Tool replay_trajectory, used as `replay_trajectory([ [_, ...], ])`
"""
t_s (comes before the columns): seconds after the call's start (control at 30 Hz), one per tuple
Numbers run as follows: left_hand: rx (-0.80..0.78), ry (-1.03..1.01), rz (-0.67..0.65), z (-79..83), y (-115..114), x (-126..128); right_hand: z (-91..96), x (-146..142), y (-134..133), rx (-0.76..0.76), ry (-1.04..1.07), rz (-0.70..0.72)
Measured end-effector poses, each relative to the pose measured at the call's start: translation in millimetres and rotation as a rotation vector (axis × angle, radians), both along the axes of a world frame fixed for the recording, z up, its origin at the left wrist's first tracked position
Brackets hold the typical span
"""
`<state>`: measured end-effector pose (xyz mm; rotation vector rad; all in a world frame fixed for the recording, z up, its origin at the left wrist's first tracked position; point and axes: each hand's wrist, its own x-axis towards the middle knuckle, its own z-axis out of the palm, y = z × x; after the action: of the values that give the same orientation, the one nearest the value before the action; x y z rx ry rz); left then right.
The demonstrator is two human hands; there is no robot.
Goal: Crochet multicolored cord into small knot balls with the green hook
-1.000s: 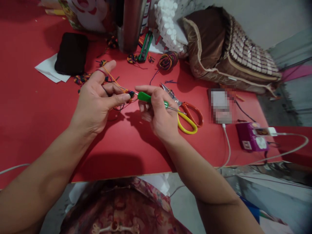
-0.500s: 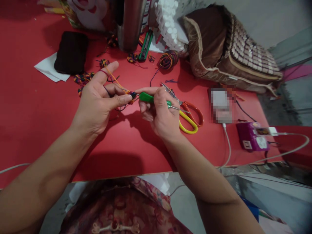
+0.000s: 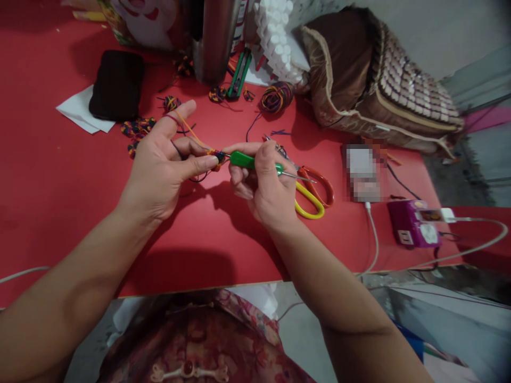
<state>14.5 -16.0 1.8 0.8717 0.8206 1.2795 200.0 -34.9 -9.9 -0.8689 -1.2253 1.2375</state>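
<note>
Between thumb and fingers, my left hand (image 3: 163, 159) pinches a small multicoloured crochet piece (image 3: 216, 158). An orange strand of yarn (image 3: 191, 131) runs from the raised index finger down to it. My right hand (image 3: 263, 178) is closed around the green handle of a crochet hook (image 3: 242, 159), whose metal tip meets the right end of the piece. A thin metal shaft sticks out behind the handle. Scissors (image 3: 309, 199) with one yellow and one orange grip lie partly behind my right hand. The stitches at the hook's tip are too small to make out.
On the red table (image 3: 175, 260) lie a yarn ball (image 3: 276, 98), a green cutter (image 3: 239, 74), finished crochet bits (image 3: 138, 127) and a dark case (image 3: 116, 86) on white paper. A metal flask (image 3: 217, 42), brown cushion (image 3: 347, 69) and purple power box (image 3: 413, 223) with cables surround them.
My right hand and the crochet hook have shifted very slightly to the right. The left hand keeps its pinch on the crochet piece almost unmoved.
</note>
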Motion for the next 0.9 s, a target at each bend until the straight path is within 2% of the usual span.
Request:
replay_trajectory([
  [0.3, 0.059, 0.069, -0.007, -0.9, 0, -1, -1.3, 0, 0, 0.005, -0.01, -0.005],
  [0.43, 0.068, -0.002, 0.015, 3.3, 0, 3, 0.6, -1, 0, 0.0, -0.042, 0.002],
  [0.57, 0.025, -0.007, 0.018, 4.7, 1, 3, 3.8, 1, -3, -0.001, 0.033, 0.028],
  [0.7, 0.041, 0.018, 0.041, 0.4, 1, -2, 8.5, 3, -5, -0.021, 0.067, 0.024],
  [0.9, 0.098, 0.07, -0.013, -4.9, 3, -6, 9.7, 6, -5, 0.016, 0.024, 0.013],
])
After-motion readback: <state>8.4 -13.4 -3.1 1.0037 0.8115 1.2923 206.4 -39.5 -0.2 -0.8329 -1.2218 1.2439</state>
